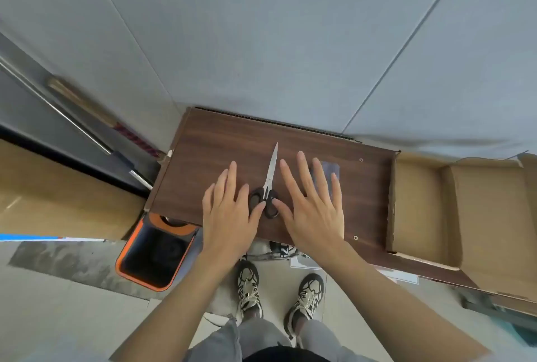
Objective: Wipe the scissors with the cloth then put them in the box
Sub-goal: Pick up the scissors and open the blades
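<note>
We judge nothing done yet: our left hand (pixel 228 216) and right hand (pixel 312 204) lie spread flat and empty, scissors (pixel 268 187) unwiped between our fingers, cloth (pixel 329 171) under right fingertips, box (pixel 421 207) beyond.

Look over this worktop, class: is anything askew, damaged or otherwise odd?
Nothing is spilled or damaged. The scissors lie closed on the wooden board; the cardboard box stands open at its right end, with ragged flap edges.
</note>
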The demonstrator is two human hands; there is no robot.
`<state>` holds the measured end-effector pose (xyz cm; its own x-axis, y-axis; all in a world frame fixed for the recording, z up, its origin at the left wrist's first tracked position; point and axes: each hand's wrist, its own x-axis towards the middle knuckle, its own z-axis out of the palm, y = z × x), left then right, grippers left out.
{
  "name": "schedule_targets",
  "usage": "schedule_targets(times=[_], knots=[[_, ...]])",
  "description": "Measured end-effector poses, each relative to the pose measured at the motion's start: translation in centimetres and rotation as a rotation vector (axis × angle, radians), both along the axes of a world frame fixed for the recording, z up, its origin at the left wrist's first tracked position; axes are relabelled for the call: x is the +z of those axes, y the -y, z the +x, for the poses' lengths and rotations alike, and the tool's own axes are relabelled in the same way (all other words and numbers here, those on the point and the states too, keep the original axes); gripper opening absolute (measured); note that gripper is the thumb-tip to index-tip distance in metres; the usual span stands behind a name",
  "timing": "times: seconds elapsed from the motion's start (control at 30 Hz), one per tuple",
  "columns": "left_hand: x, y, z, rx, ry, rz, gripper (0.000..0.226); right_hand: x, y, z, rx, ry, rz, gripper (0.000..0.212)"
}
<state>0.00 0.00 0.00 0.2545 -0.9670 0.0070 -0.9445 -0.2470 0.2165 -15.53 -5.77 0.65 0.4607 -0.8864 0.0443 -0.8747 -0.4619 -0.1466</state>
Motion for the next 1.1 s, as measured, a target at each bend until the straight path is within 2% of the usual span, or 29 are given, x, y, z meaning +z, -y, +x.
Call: schedule_targets(times=[0.07,0.23,0.3,0.4,0.47,0.63,0.77,0.93,1.0,1.03,1.1], knots=[[-0.3,-0.2,-0.1,-0.023,-0.019,-0.001,0.035,-0.2,-0.2,0.2,-0.003,-0.006,0.027,0.073],[-0.7,-0.2,-0.5,0.008,-0.098,0.026,0.038,-1.4,-0.6,0.4,-0.02,-0.036,0.053,0.071],[-0.6,0.4,-0.6,0.051,-0.151,0.023,0.038,-1.7,-0.3,0.5,-0.038,-0.006,0.053,0.056],[-0.2,1.0,-1.1,0.106,-0.234,0.036,0.034,-2.0,-0.3,1.3,-0.076,0.149,0.046,0.024],[0.1,1.2,-1.7,0.144,-0.31,0.039,0.03,-2.1,-0.4,2.1,-0.114,0.228,0.055,0.014],[1.7,1.3,-2.4,0.337,-0.71,0.047,0.03,-2.0,0.0,2.8,-0.217,0.307,0.247,0.011],[1.9,1.2,-2.4,0.464,-0.943,-0.04,0.025,-1.0,0.1,3.0,-0.27,0.498,0.18,0.018],[2.9,1.6,-3.3,0.806,-1.718,-0.248,0.022,1.4,0.8,3.7,-0.307,0.666,0.264,0.023],[3.4,1.9,-3.8,0.874,-1.937,-0.313,0.019,1.7,0.8,4.0,-0.336,0.682,0.251,0.024],[3.7,2.0,-4.0,0.884,-1.987,-0.337,0.017,1.8,0.7,4.2,-0.351,0.7,0.239,0.025],[4.2,2.4,-4.2,0.879,-1.966,-0.379,0.016,2.0,0.5,4.4,-0.378,0.736,0.246,0.025]])
